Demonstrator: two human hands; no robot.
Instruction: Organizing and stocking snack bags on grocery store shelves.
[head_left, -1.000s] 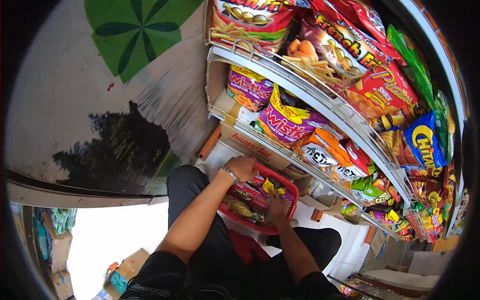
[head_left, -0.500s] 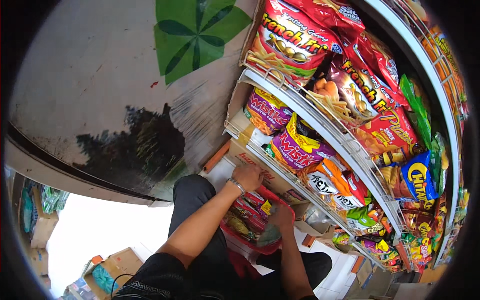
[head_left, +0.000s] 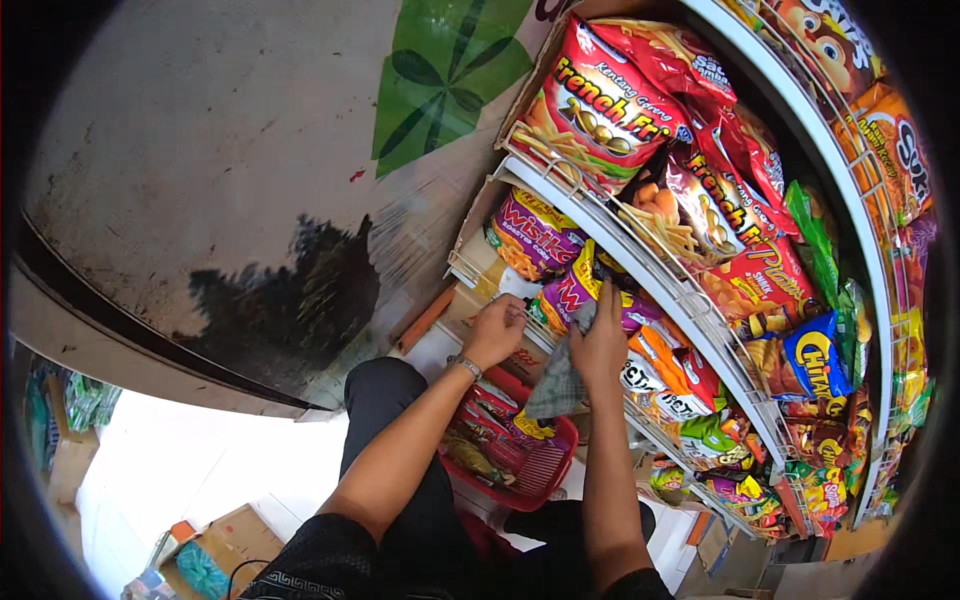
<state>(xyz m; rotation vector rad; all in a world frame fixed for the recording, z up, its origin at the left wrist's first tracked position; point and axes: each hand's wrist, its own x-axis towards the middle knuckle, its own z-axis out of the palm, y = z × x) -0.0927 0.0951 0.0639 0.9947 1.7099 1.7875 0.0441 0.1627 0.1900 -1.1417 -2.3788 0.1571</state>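
My right hand (head_left: pixel 603 345) grips a grey checked cloth (head_left: pixel 560 378), which hangs down over the basket's far right corner. It is at the lower shelf's front, beside a purple-and-yellow snack bag (head_left: pixel 573 292). My left hand (head_left: pixel 496 332), with a bracelet at the wrist, is closed with curled fingers by the lower shelf's left end; what it holds, if anything, is hidden. Below both hands, between my legs, sits a red plastic basket (head_left: pixel 552 468) with several red snack packets (head_left: pixel 497 420) in it.
Curved wire-fronted shelves (head_left: pixel 640 235) full of snack bags rise on the right. A stained pale panel (head_left: pixel 200 130) with a green leaf pattern stands at the left. An open cardboard box (head_left: pixel 240 535) lies on the floor, lower left.
My right hand has lifted the cloth out of the basket and up to the lower shelf's front. My left hand has moved slightly up, away from the basket's rim.
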